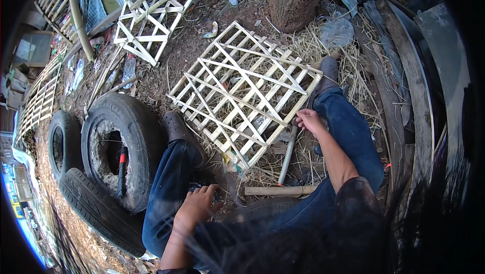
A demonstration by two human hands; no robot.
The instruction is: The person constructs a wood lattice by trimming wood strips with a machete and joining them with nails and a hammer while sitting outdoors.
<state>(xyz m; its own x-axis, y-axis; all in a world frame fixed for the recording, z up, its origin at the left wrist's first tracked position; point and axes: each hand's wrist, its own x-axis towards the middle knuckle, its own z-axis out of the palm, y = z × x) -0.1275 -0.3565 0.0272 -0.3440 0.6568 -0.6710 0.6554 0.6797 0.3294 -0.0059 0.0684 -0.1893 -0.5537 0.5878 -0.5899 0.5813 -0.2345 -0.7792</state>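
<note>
A bamboo lattice panel, made of pale crossed strips, lies between my feet. At its right edge, my right hand has its fingers curled together; what they pinch, if anything, is too small to make out. Just below that hand a grey rod-like handle with an orange tip slants toward me, its upper end close to my fingers. My left hand hovers by my left knee, fingers apart and holding nothing. A short bamboo piece lies crosswise in front of me.
On the left are several old tyres; a black tool with a red band stands in one. More lattice panels lie at the far left. A tree trunk rises at the back, with wooden planks along the right and bamboo shavings around.
</note>
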